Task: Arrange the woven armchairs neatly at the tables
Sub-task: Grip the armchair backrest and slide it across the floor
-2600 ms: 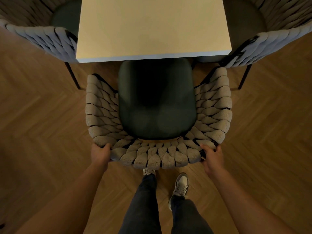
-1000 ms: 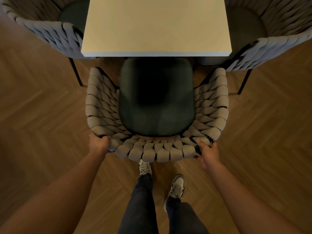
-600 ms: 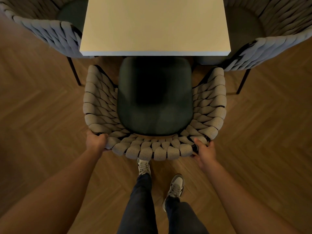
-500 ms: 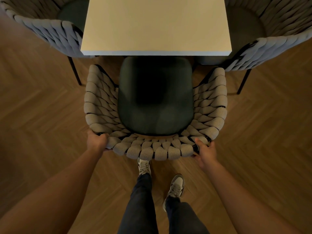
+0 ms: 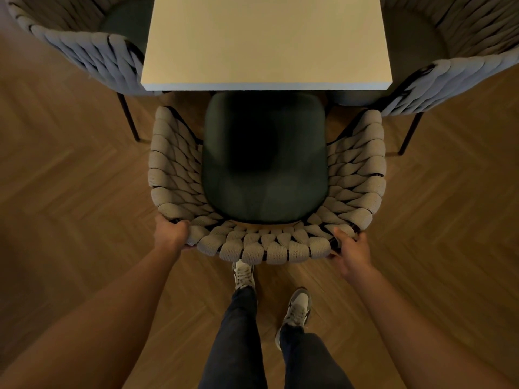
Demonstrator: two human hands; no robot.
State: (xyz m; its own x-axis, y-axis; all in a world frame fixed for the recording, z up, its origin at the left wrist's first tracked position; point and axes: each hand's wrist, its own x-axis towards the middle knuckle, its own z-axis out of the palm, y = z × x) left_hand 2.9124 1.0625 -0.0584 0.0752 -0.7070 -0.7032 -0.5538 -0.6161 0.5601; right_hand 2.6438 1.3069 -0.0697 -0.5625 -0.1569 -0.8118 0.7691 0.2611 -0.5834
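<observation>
A woven armchair (image 5: 174, 175) with a dark green seat cushion stands in front of me, facing the pale table (image 5: 266, 37). The front of its seat lies just under the table's near edge. My left hand (image 5: 170, 234) grips the back rim at its left corner. My right hand (image 5: 352, 248) grips the rim at the right corner. Both hands curl over the woven band.
Two more woven armchairs flank the table: one at the upper left (image 5: 92, 49), one at the upper right (image 5: 460, 77), each with thin black legs. The floor is herringbone wood (image 5: 64, 192). My feet (image 5: 243, 275) stand close behind the chair.
The chair has slid forward toward the table with both hands still gripping its back rim; over the last half second it hardly moves.
</observation>
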